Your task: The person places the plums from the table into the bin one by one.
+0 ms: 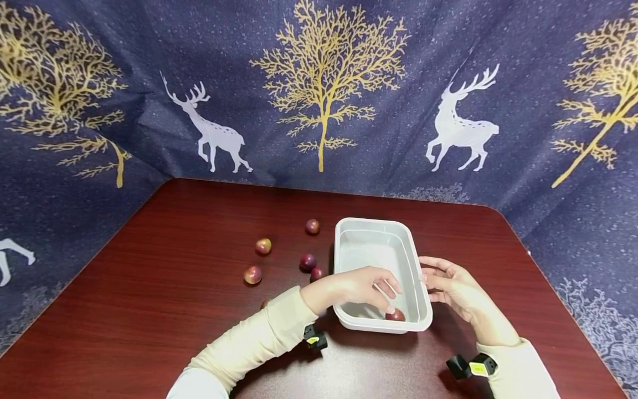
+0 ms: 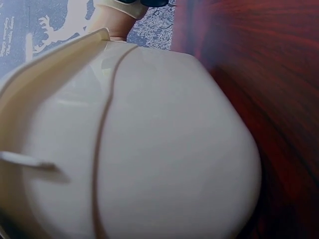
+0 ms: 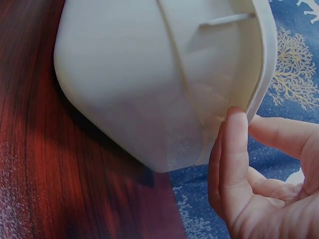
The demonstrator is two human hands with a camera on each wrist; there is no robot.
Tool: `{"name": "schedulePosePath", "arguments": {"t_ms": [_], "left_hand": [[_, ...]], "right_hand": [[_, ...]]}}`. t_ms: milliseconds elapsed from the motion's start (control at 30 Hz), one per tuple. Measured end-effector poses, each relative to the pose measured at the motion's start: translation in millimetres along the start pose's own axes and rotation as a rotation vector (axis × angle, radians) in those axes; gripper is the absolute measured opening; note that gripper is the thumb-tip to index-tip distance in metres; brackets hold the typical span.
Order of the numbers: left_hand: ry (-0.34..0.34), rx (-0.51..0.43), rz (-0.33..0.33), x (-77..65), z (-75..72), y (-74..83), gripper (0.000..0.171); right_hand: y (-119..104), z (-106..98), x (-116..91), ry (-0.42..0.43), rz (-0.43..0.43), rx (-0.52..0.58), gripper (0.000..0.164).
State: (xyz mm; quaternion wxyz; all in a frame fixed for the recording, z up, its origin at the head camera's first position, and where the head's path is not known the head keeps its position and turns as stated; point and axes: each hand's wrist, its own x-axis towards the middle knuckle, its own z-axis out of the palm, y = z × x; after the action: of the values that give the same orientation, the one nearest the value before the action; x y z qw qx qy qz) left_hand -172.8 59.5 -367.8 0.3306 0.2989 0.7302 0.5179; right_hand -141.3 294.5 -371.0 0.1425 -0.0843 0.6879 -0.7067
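A white plastic tub (image 1: pixel 371 221) stands on the table. My left hand (image 1: pixel 366 285) reaches down into it over the left side. One plum (image 1: pixel 396 315) lies at the tub's near end, against or just below a fingertip of that hand; the other fingers are spread apart from the fruit. Out at the right side, my right hand (image 1: pixel 456 291) pinches the tub's rim. The right wrist view shows the fingers (image 3: pixel 234 149) of that hand at the wall under the rim. Only the tub's outer wall (image 2: pixel 174 139) fills the left wrist view, so the left hand's fingers are hidden there.
Several more plums lie left of the tub, among them a yellowish one (image 1: pixel 263 246), a dark one (image 1: pixel 308 262) and one farther back (image 1: pixel 312 226). Another (image 1: pixel 266 303) is partly behind the left sleeve. A patterned blue cloth (image 1: pixel 279 144) hangs behind the brown table (image 1: pixel 199 221).
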Motion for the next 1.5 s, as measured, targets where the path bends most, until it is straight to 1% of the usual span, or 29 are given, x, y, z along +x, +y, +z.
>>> {"name": "schedulePosePath", "arguments": {"t_ms": [133,300,400,500,633,767,900,1033,1167,1300,1500], "left_hand": [[0.009,-0.02,0.036,-1.0,-1.7,-0.5,0.033],[0.039,-0.028,0.123,-3.3,-4.2,-1.8,0.031],[0.05,-0.038,0.161,-4.6,-5.4,-1.6,0.03],[0.057,-0.055,0.18,-5.2,-6.3,-0.3,0.03],[0.076,-0.057,0.182,-7.5,-8.3,1.3,0.028],[0.096,-0.031,0.195,-9.3,-11.6,4.0,0.028],[0.117,0.006,0.238,-14.8,-17.7,9.4,0.027],[0.144,0.029,0.272,-23.1,-27.0,17.2,0.027],[0.182,0.047,0.275,-29.4,-39.4,21.5,0.027],[0.258,0.065,0.242,-37.4,-53.2,23.9,0.026],[0.344,0.011,0.182,-53.6,-75.1,26.7,0.029]], "right_hand": [[0,0,0,0.007,0.003,-0.004,0.031],[0,0,1,0.0,-0.004,0.008,0.031],[1,1,1,-0.003,-0.003,0.009,0.031],[1,1,0,-0.002,-0.005,0.002,0.03],[1,2,1,-0.015,-0.008,-0.002,0.03],[1,2,0,-0.013,-0.013,-0.018,0.03],[0,3,0,0.006,-0.014,-0.049,0.031],[2,2,0,0.015,-0.013,-0.06,0.032],[3,1,-1,0.021,-0.013,-0.061,0.032],[3,2,-2,0.021,-0.018,-0.06,0.033],[2,4,-1,0.017,-0.022,-0.065,0.031]]}}
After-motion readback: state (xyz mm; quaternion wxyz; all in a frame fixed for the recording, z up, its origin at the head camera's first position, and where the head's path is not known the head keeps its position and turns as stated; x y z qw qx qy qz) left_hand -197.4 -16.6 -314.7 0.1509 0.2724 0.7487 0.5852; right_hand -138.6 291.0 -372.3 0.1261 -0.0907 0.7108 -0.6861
